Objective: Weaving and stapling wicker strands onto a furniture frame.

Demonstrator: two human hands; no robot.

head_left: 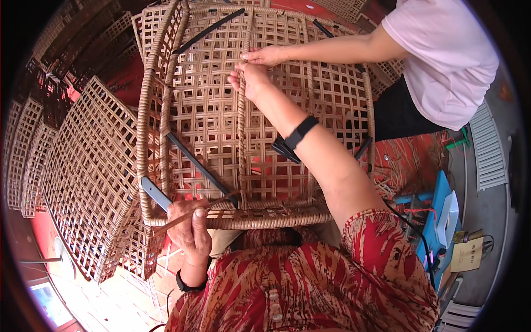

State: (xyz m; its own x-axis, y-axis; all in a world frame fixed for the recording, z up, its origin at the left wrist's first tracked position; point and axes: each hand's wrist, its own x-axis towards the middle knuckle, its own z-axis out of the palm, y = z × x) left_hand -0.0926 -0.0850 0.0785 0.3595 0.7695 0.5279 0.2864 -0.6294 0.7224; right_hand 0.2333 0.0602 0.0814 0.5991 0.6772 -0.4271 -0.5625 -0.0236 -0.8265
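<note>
A large openwork rattan basket with a thick wrapped rim lies before me. My left hand is at its near left corner, closed round a flat grey-blue tool with a small hole at its end; the tool's other end is hidden. A brown rattan strip also passes through that hand. At the far part of the central rib, my right hand has its fingers curled in; what they pinch is too small to make out. A co-worker's hand touches the same rib just beyond mine.
Black strips brace the basket's corners. More woven panels lean at the left. The co-worker in a pale shirt is at the far right. Loose rattan scraps litter the red floor, and a blue stand is at the right.
</note>
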